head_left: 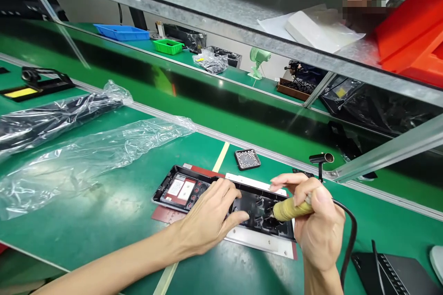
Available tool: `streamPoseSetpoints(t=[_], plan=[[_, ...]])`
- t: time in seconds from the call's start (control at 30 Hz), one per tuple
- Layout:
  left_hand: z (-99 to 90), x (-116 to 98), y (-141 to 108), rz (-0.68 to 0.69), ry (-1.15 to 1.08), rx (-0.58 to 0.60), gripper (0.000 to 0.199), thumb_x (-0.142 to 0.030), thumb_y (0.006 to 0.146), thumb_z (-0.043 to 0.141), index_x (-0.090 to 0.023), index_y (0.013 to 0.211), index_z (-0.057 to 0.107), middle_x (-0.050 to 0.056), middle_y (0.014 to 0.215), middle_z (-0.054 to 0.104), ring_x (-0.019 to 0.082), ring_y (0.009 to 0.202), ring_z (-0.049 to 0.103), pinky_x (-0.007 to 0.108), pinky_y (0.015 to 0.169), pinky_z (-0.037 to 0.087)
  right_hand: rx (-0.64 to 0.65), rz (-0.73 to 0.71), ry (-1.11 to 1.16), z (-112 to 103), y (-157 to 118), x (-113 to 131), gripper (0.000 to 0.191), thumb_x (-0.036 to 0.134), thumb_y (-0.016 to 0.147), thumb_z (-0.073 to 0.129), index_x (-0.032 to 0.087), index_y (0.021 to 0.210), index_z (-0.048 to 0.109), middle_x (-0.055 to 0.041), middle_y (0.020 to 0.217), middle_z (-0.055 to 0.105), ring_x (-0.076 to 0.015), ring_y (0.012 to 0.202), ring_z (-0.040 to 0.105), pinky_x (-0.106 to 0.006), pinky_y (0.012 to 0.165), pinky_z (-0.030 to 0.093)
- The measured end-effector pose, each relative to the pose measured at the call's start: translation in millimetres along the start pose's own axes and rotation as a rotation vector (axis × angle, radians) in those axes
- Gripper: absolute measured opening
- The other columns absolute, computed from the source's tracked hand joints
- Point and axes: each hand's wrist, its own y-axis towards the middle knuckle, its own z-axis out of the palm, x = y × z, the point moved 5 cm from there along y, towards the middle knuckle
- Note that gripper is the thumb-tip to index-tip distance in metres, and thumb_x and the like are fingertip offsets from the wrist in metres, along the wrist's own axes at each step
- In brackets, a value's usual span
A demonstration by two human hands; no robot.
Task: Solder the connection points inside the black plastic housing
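A long black plastic housing [251, 207] lies open side up on a white and dark red base plate [256, 242]. My left hand [211, 214] rests across the middle of the housing, fingers stretched out and thumb apart, holding it down flat. In my right hand [320, 221] is a soldering iron [292, 208] with a yellowish wrapped handle and a black cable. Its tip points into the right part of the housing; the very end is hard to make out. Through a window at the housing's left end, white labels [182, 188] show.
Behind the housing sits a small black tray [247, 159] of tiny metal parts. An iron stand [321, 160] is at the right, near a metal post [391, 147]. Clear plastic bags [104, 147] cover the left. A metal shelf [221, 23] with a red bin [411, 27] hangs overhead.
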Motion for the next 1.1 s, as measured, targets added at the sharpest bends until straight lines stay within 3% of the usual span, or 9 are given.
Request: streamPoseSetpoints(t=[0.1,0.2,0.47,1.1], plan=[[6.8,2.3,-10.5,0.106,0.129,-0.052,0.039,-0.048,0.106,0.045,-0.012,0.111,0.057,0.012,0.105,0.057,0.028,0.095,0.051,0.043,0.081,0.046,0.008,0.019,0.099,5.4,1.1,0.2,0.036,0.031,0.103,0.040,0.019,0.071,0.052,-0.0051,0.077,0.068,-0.0169,0.058,0.062,-0.033,0.055,0.051],[13.4,-0.3,-16.4,0.205,0.164,-0.093,0.043,-0.050,0.106,0.045,-0.010,0.105,0.059,0.012,0.097,0.056,0.029,0.092,0.052,0.043,0.077,0.046,-0.001,0.016,0.172,10.8,2.3,0.7,0.035,0.031,0.101,0.042,0.020,0.069,0.052,0.0005,0.054,0.053,-0.0141,0.046,0.049,-0.027,0.044,0.043],[18.3,-0.7,-24.5,0.268,0.104,-0.182,0.050,-0.060,0.102,0.050,-0.011,0.094,0.058,0.010,0.091,0.055,0.028,0.090,0.052,0.040,0.075,0.044,-0.056,0.015,0.259,15.4,7.3,-4.5,0.038,0.037,0.095,0.045,0.020,0.063,0.052,0.0038,0.043,0.039,-0.0111,0.037,0.036,-0.023,0.035,0.038],[17.7,-1.3,-27.7,0.330,0.115,-0.250,0.035,-0.046,0.093,0.072,-0.013,0.095,0.062,0.005,0.082,0.053,0.021,0.076,0.044,0.035,0.063,0.031,-0.038,0.038,0.222,18.5,5.7,-7.7,0.038,0.045,0.090,0.049,0.020,0.062,0.050,0.0043,0.042,0.038,-0.0108,0.035,0.035,-0.024,0.034,0.037]])
